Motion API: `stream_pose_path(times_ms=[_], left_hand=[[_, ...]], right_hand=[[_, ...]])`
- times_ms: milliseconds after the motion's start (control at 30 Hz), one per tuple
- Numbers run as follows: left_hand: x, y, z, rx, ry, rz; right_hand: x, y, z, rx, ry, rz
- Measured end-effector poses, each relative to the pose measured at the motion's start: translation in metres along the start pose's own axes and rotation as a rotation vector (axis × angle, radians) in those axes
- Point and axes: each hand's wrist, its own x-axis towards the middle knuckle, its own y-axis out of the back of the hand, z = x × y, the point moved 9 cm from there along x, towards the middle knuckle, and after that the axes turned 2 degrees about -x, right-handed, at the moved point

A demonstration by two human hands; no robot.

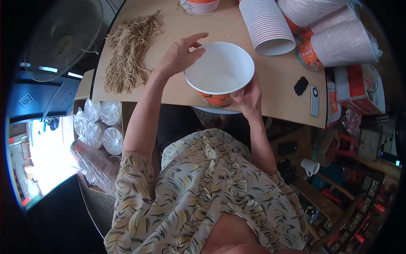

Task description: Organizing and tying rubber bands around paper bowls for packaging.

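A large paper bucket (218, 99), white inside with an orange printed outside, is tilted toward me over the table's near edge. My right hand (248, 99) grips it at the right side, with the thumb on the front and the other fingers partly hidden behind. At the bucket's left rim is my left hand (182, 55), its fingers stretched and apart, with nothing visible in them. The thumb tip comes close to the rim; I cannot tell whether it touches. Left of that hand lies a bundle of tan strings (131, 51).
Stacked paper buckets (266, 27) lie on the table's far right, beside wrapped stacks (338, 46). Another bucket stack (200, 6) stands at the far edge. A black object (300, 86) and a phone-like device (314, 100) lie at right. A box of wrapped cups (101, 134) sits lower left.
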Motion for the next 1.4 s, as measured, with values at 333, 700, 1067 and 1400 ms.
stream_pose_path(times_ms=[333, 700, 1067, 1400], left_hand=[[-0.016, -0.035, -0.045, -0.237, 0.151, -0.144], [-0.015, -0.042, -0.058, -0.562, 0.099, -0.044], [-0.013, -0.043, -0.062, -0.564, 0.182, -0.016], [-0.006, -0.041, -0.057, -0.461, 0.179, -0.019]], right_hand=[[-0.011, 0.001, -0.014, -0.268, 0.156, 0.06], [0.001, -0.016, -0.03, -0.575, 0.216, -0.024], [-0.002, -0.018, -0.029, -0.563, 0.176, -0.06], [-0.012, -0.02, -0.032, -0.589, 0.255, -0.036]])
